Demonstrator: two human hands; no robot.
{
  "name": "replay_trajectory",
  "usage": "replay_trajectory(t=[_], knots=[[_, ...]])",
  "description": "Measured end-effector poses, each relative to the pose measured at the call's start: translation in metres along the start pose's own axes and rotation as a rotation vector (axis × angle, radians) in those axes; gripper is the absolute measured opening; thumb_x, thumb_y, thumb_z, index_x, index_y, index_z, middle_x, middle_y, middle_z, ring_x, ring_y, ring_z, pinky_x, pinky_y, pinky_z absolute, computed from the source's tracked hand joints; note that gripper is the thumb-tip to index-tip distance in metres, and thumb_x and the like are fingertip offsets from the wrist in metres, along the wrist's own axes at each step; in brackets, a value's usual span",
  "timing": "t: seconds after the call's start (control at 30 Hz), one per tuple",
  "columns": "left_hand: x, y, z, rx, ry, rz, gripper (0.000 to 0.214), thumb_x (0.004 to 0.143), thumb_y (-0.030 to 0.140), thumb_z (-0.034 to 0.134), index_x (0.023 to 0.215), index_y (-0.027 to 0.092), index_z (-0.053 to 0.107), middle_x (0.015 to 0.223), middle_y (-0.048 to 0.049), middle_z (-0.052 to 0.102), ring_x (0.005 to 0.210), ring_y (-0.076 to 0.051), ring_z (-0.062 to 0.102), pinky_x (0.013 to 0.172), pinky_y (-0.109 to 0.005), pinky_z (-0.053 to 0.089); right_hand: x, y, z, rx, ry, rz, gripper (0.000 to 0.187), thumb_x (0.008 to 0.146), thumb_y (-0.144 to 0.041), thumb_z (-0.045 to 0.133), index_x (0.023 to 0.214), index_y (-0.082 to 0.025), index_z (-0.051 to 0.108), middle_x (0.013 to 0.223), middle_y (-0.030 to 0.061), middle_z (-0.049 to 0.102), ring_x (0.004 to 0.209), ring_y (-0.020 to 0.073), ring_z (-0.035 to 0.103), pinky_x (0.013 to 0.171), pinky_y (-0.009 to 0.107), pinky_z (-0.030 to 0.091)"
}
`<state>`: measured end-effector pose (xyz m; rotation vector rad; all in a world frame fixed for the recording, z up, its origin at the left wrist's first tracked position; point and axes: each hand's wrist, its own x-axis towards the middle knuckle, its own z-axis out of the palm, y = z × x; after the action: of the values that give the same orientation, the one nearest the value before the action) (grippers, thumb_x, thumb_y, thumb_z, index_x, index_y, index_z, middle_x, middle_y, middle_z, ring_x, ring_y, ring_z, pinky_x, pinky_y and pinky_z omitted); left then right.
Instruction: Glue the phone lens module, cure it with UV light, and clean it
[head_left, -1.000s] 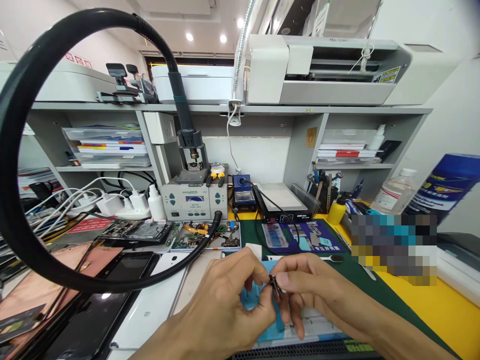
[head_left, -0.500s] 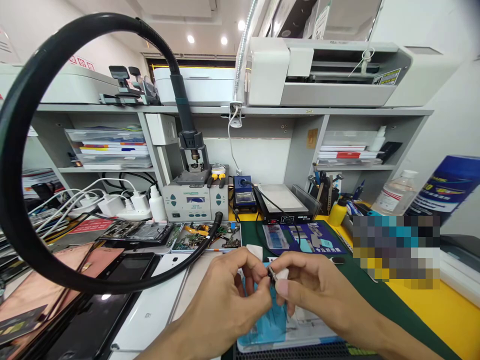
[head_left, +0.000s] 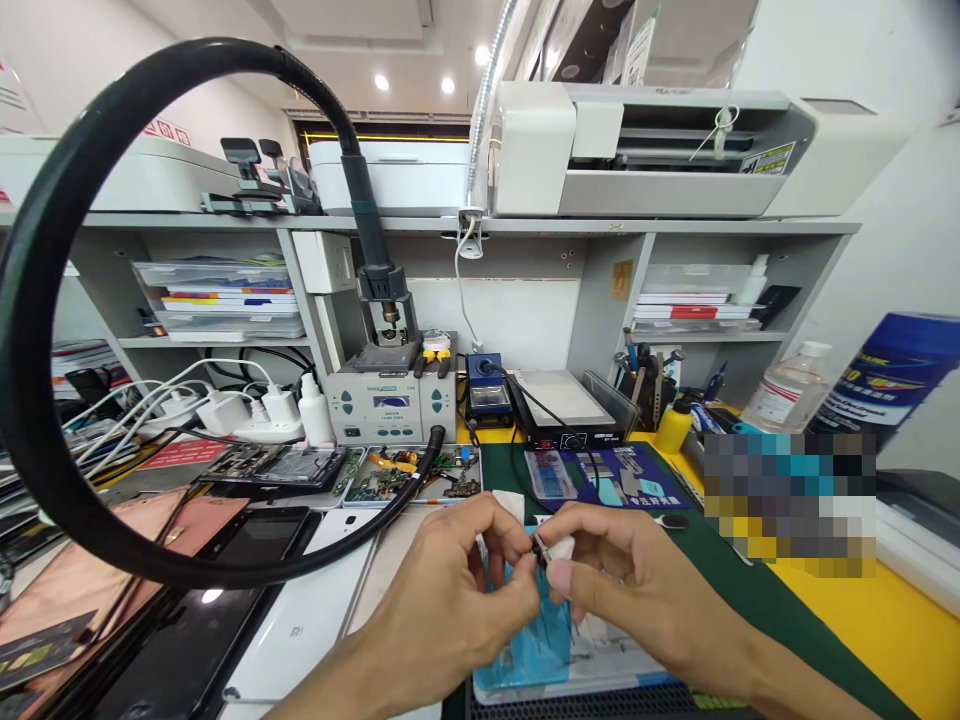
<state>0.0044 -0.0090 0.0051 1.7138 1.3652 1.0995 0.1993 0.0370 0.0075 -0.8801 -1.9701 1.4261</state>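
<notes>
A small dark part with a metallic edge is pinched between both hands above the bench; its exact kind is too small to make out. My left hand grips its left side with thumb and forefinger, the other fingers curled. From the right, my right hand holds it between thumb and fingertips, with a bit of white tissue showing behind those fingers. Below the hands lies a light-blue and clear plastic packet, partly covered by them.
A black hose loops across the left from the hot-air station. White phone and other phones lie at left. Behind are a tray of circuit boards, a heating plate, and a yellow bottle. Green mat extends right.
Both hands keep their pinch on the small part, which has turned or shifted very slightly. The view has moved a little; nothing else has visibly changed.
</notes>
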Motion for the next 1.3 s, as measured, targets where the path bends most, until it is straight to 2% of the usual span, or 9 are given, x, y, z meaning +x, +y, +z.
replay_trajectory(t=[0.63,0.9,1.03,1.13,1.3], knots=[[0.0006,-0.0035,-0.0011,0.024,0.002,0.053,0.004,0.080,0.022,0.060,0.078,0.021,0.058,0.069,0.0048,0.055,0.057,-0.009,0.047,0.052,-0.021,0.039,-0.0017,0.0031,0.0008,-0.048,0.003,-0.009,0.038,0.092,-0.051,0.062,0.110,-0.018,0.065,0.084,0.0031,0.063,0.072,0.0161,0.058,0.068,0.031,0.046],[0.0003,0.0011,-0.0019,-0.046,-0.007,0.002,0.004,0.080,0.022,0.062,0.079,0.020,0.059,0.066,0.0058,0.052,0.058,-0.009,0.045,0.052,-0.021,0.038,-0.0038,0.0028,0.0024,-0.097,0.013,-0.037,0.035,0.092,-0.049,0.062,0.110,-0.020,0.065,0.096,0.0054,0.064,0.078,0.0173,0.058,0.071,0.030,0.049],[0.0012,0.0001,-0.0015,-0.128,-0.024,-0.026,0.005,0.080,0.020,0.062,0.078,0.019,0.058,0.063,0.0072,0.048,0.057,-0.008,0.042,0.051,-0.019,0.035,-0.0038,0.0027,0.0036,-0.215,0.042,-0.142,0.023,0.095,-0.041,0.060,0.108,-0.023,0.065,0.103,0.0053,0.064,0.081,0.0164,0.060,0.073,0.028,0.051],[0.0011,-0.0034,-0.0014,-0.219,-0.039,-0.046,0.005,0.081,0.019,0.063,0.079,0.018,0.059,0.064,0.0074,0.047,0.058,-0.007,0.041,0.051,-0.018,0.034,-0.0044,0.0048,0.0041,-0.320,0.101,-0.273,0.017,0.094,-0.033,0.060,0.109,-0.025,0.064,0.102,0.0051,0.064,0.080,0.0159,0.061,0.074,0.027,0.053],[0.0021,-0.0083,-0.0010,-0.381,-0.082,-0.099,0.006,0.084,0.020,0.064,0.081,0.017,0.059,0.064,0.0071,0.049,0.054,-0.006,0.040,0.047,-0.017,0.036,-0.0046,0.0080,0.0036,-0.449,0.174,-0.493,0.026,0.091,-0.024,0.063,0.116,-0.026,0.062,0.102,0.0075,0.066,0.089,0.0199,0.064,0.073,0.027,0.055]])
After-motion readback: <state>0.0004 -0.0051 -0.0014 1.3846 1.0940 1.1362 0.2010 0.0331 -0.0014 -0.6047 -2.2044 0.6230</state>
